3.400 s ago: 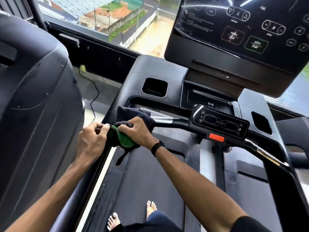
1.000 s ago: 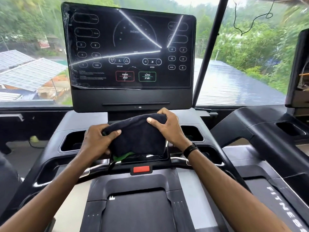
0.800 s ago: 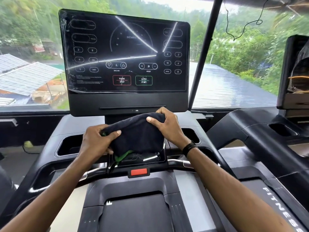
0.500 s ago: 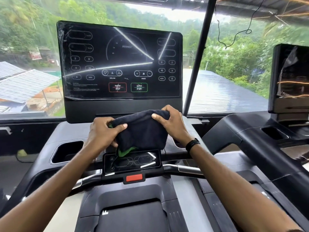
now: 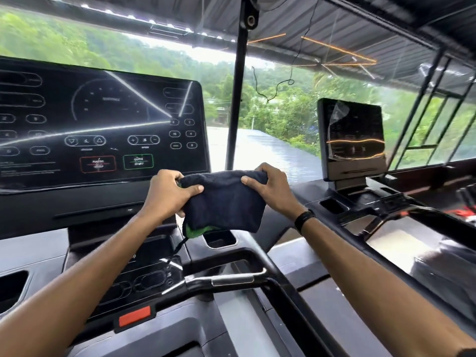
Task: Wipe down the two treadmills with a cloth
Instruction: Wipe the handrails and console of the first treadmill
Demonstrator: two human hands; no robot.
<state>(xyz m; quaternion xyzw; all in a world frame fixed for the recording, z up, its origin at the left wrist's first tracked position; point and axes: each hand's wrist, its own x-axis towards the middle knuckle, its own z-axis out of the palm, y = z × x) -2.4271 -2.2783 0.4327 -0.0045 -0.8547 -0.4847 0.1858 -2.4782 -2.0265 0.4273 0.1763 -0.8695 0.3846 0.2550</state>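
Note:
A folded dark navy cloth (image 5: pixel 226 202) with a green underside hangs in the air between both hands. My left hand (image 5: pixel 167 194) grips its left end and my right hand (image 5: pixel 270 189) grips its right end. The cloth is held above the right cup holder (image 5: pixel 220 239) of the near treadmill, whose big black screen (image 5: pixel 98 124) fills the left. Below are its small control panel (image 5: pixel 144 282), a red stop tab (image 5: pixel 134 316) and the silver handlebar (image 5: pixel 231 279). A second treadmill stands to the right, with its smaller screen (image 5: pixel 351 137) and console (image 5: pixel 373 202).
A black steel post (image 5: pixel 238 99) rises between the two machines against the window. Loose wires hang from the roof near the glass. A gap of pale floor (image 5: pixel 288 240) separates the treadmills. A dark band sits on my right wrist.
The cloth has been lifted off the small control panel and carried up and to the right, and the view has swung right so the second treadmill's screen shows fully.

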